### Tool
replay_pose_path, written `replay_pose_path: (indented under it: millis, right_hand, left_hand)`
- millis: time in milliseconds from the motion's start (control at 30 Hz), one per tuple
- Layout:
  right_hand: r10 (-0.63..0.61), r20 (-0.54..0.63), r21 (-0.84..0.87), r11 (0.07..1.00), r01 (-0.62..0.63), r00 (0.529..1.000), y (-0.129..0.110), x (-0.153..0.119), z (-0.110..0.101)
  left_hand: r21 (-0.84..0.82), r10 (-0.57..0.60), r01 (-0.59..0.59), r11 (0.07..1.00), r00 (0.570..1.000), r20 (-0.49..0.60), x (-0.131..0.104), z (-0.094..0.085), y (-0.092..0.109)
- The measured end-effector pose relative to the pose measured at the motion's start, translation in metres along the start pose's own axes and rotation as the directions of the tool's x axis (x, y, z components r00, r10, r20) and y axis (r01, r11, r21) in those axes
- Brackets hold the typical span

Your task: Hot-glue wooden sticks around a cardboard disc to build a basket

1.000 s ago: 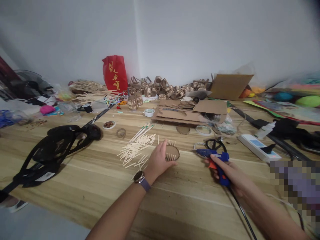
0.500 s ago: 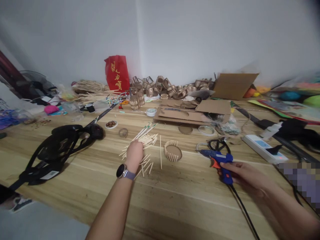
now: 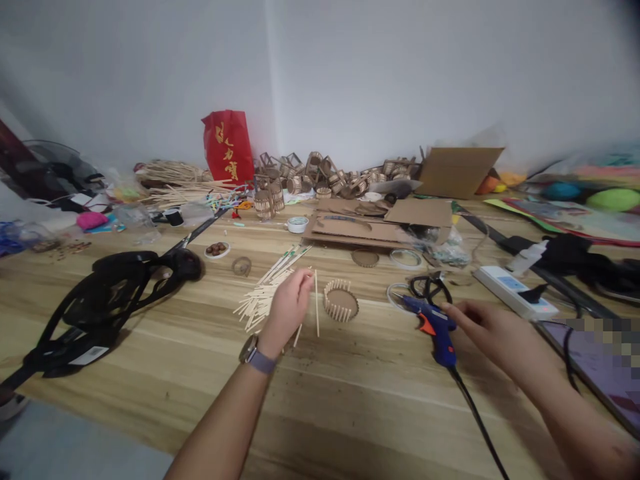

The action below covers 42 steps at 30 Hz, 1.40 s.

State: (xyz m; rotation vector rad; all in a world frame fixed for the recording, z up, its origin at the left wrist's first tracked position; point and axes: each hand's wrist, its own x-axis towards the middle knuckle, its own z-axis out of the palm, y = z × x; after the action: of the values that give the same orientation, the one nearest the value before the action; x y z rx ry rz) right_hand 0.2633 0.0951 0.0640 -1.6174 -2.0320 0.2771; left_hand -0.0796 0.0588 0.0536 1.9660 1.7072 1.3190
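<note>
My left hand (image 3: 290,305) is pinched closed above the right side of a pile of thin wooden sticks (image 3: 257,301); whatever is between its fingertips is too small to make out. Just right of the fingertips, one longer stick (image 3: 317,303) lies on its own. Beside it sits a round brown base (image 3: 342,300) with short sticks standing around part of its rim. A blue glue gun (image 3: 437,328) with an orange trigger is at the right, its nozzle pointing left. My right hand (image 3: 483,327) is at the gun's rear end, fingers stretched out and not wrapped round the handle.
Cardboard sheets (image 3: 357,230) lie behind the round base. A white power strip (image 3: 515,292) and a tablet-like device (image 3: 590,373) are at the right. Black straps (image 3: 95,313) lie at the left. Many small stick baskets (image 3: 330,177) and a red bag (image 3: 228,150) stand near the wall.
My left hand has risen from the stick pile and moved right. My right hand has loosened from the glue gun's handle. The view has shifted slightly.
</note>
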Motion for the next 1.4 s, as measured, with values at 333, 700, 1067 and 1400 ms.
replay_pose_path:
  millis: [333, 700, 1067, 1400]
  right_hand:
    - [-0.418, 0.196, 0.442, 0.845, 0.3, 0.887, -0.113, -0.004, 0.038]
    - [-0.351, 0.239, 0.432, 0.873, 0.224, 0.905, -0.096, 0.019, 0.055]
    - [-0.417, 0.351, 0.226, 0.906, 0.357, 0.838, -0.092, 0.021, 0.077]
    - [-0.432, 0.352, 0.204, 0.901, 0.382, 0.83, -0.084, 0.021, 0.089]
  left_hand:
    - [-0.7, -0.017, 0.352, 0.621, 0.899, 0.437, -0.029, 0.037, 0.039]
    - [-0.311, -0.122, 0.156, 0.938, 0.985, 0.125, -0.023, 0.038, 0.02]
    - [-0.041, 0.042, -0.033, 0.999, 0.97, 0.24, -0.017, 0.056, -0.015]
    - [-0.15, -0.035, 0.084, 0.985, 0.952, 0.303, -0.012, 0.059, -0.017]
